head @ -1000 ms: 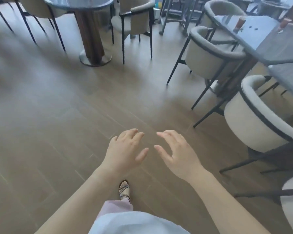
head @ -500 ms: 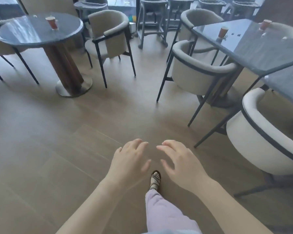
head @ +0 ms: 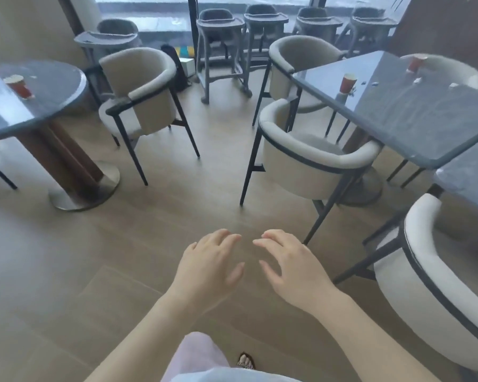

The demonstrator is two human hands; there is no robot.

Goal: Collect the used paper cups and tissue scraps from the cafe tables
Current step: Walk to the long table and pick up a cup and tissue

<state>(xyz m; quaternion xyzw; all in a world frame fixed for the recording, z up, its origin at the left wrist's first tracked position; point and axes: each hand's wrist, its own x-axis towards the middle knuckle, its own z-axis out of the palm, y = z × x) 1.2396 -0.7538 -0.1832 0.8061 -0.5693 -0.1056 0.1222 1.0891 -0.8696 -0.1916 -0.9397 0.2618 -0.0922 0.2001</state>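
Note:
A red paper cup (head: 18, 85) stands on the round dark table (head: 53, 86) at the left. Two more red cups stand on the rectangular dark table (head: 403, 119) at the right: one (head: 347, 83) near its left edge, one (head: 414, 63) farther back. Small white tissue scraps (head: 417, 80) lie near the far cup. My left hand (head: 210, 263) and my right hand (head: 290, 266) hover side by side over the wooden floor, fingers spread, holding nothing, well short of both tables.
Cream armchairs with dark legs surround the tables: one (head: 141, 89) by the round table, two (head: 312, 158) along the rectangular table's left side, one (head: 439, 274) at the near right. Grey high chairs (head: 221, 42) line the window. A floor corridor runs between the tables.
The view has tilted up and moved forward between the tables, so the cups and window have come into sight. Both hands stay empty and spread in front of me.

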